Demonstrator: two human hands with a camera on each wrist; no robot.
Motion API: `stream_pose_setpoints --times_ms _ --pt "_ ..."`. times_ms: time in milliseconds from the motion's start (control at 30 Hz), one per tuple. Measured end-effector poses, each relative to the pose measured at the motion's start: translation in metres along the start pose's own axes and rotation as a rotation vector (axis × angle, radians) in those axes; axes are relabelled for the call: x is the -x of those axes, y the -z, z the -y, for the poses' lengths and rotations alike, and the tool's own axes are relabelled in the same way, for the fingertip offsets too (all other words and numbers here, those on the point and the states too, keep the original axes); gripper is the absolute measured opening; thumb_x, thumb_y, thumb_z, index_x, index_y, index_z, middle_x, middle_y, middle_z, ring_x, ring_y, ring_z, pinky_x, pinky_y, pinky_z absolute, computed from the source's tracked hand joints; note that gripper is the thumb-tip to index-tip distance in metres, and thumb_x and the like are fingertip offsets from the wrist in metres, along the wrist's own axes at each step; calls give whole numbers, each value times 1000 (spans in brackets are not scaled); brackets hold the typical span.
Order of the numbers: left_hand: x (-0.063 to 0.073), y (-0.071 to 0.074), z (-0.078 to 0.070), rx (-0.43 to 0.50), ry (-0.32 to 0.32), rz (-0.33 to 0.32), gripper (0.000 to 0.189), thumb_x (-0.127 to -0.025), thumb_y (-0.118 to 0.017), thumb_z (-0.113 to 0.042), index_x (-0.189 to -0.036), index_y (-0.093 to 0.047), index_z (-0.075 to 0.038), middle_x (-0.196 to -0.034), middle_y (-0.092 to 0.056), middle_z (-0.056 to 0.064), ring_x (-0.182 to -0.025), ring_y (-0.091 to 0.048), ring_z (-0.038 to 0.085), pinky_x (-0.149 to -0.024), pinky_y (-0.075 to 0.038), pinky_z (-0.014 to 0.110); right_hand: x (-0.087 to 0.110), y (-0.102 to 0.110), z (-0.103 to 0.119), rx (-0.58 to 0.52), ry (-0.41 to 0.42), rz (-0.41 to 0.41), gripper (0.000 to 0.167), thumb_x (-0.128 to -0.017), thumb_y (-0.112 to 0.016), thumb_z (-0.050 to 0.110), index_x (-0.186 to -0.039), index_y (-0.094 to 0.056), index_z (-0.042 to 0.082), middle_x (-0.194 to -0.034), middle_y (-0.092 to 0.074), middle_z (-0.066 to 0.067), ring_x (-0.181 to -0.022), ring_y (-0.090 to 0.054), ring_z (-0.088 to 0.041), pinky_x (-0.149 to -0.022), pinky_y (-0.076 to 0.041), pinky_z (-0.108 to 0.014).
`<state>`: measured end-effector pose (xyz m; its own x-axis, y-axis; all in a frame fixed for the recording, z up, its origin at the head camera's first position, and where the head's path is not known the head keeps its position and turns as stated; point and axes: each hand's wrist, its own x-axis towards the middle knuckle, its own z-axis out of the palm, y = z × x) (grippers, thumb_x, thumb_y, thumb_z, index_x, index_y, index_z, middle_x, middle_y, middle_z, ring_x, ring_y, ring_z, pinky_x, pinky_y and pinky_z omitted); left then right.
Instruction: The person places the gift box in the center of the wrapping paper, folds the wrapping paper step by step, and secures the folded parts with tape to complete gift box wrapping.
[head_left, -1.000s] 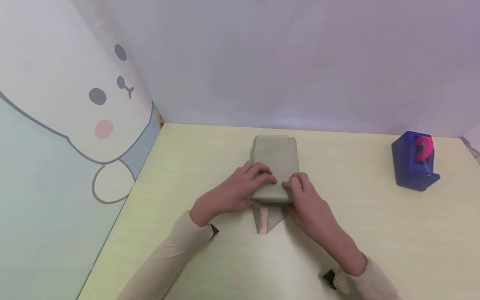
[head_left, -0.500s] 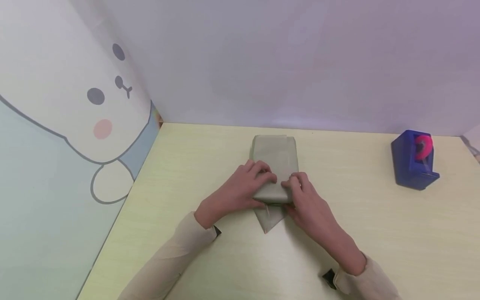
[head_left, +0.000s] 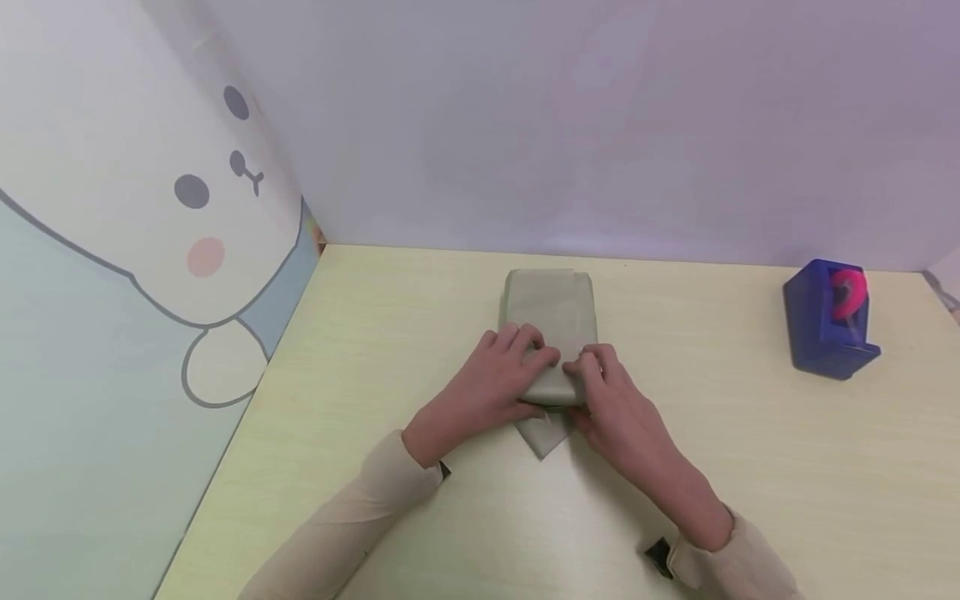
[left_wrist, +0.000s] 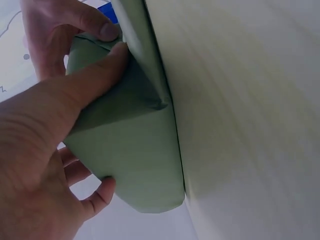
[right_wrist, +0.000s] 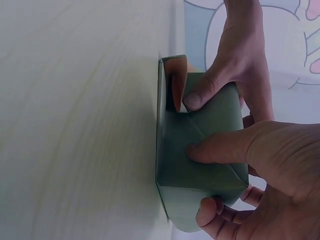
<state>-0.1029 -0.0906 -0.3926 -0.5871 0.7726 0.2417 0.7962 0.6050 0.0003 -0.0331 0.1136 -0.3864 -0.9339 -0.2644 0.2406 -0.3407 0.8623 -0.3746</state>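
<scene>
The left hand (head_left: 491, 379) and right hand (head_left: 618, 408) both grip the near end of a wrapped parcel (head_left: 551, 308), fingers bent over its top and sides, thumbs against its end. Clock positions are those of the head view, twelve being away from the person. The parcel lies at about two o'clock from the left hand and between ten and eleven from the right; its long axis runs from twelve to six.

The key relation appears to be that of thumbs to loose paper: a pointed flap (head_left: 543, 440) projects at six o'clock from the parcel's near end, low between the hands. The left hand seems nearer the unsettled part, its thumb touching a curled fold (right_wrist: 177, 82); the right thumb presses on a smoother part of the end.

The wrapping is smooth, matte green paper, greyer in the head view, with a pinkish-orange underside showing at the fold. The parcel is a box-like block with softly rounded edges, resting on a pale, faintly grained table (head_left: 697, 333). At three o'clock, well apart, stands an angular, glossy blue tape dispenser (head_left: 813, 333) bearing a pink ring (head_left: 849, 293). Between nine and ten, a side panel (head_left: 150, 350) carries a printed cartoon animal.
</scene>
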Motion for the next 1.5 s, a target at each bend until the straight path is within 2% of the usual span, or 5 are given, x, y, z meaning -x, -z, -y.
stream_pose_setpoints --times_ms 633,867,1000,1167,1500 --pt "0 -1 -12 -153 68 2 67 -82 -83 -57 -132 -53 -26 -126 -52 2 -107 -46 20 -78 -44 33 -1 0 2 -4 4 19 54 -80 -86 -2 -122 -54 5 -131 -49 -16 -108 -63 -35 -63 -60 -44" --pt "-1 -2 -13 -137 42 -17 63 -83 -81 -50 -133 -52 -25 -126 -51 3 -109 -45 21 -80 -44 35 5 34 -2 34 110 45 35 -86 -81 1 -116 -65 10 -122 -62 -7 -103 -66 -24 -74 -61 -40" --pt "-2 -3 -13 -155 26 -37 63 -84 -81 -51 -132 -51 -24 -125 -51 4 -107 -45 21 -79 -44 34 12 48 -3 -16 126 168 23 -91 -73 1 -103 -73 20 -99 -70 9 -85 -62 -7 -69 -56 -33" --pt "-2 -4 -13 -176 17 -44 66 -83 -81 -56 -132 -51 -23 -124 -52 4 -106 -45 21 -78 -44 34 17 35 -4 -36 181 397 25 -97 -66 5 -116 -71 20 -79 -62 11 -67 -46 -1 -58 -42 -22" --pt "-1 0 -11 -134 11 -19 71 -82 -83 -59 -135 -50 -24 -127 -52 4 -107 -47 21 -79 -45 33 24 22 -1 6 73 473 53 -96 -61 2 -142 -64 26 -60 -41 10 -56 -36 -5 -49 -33 -24"
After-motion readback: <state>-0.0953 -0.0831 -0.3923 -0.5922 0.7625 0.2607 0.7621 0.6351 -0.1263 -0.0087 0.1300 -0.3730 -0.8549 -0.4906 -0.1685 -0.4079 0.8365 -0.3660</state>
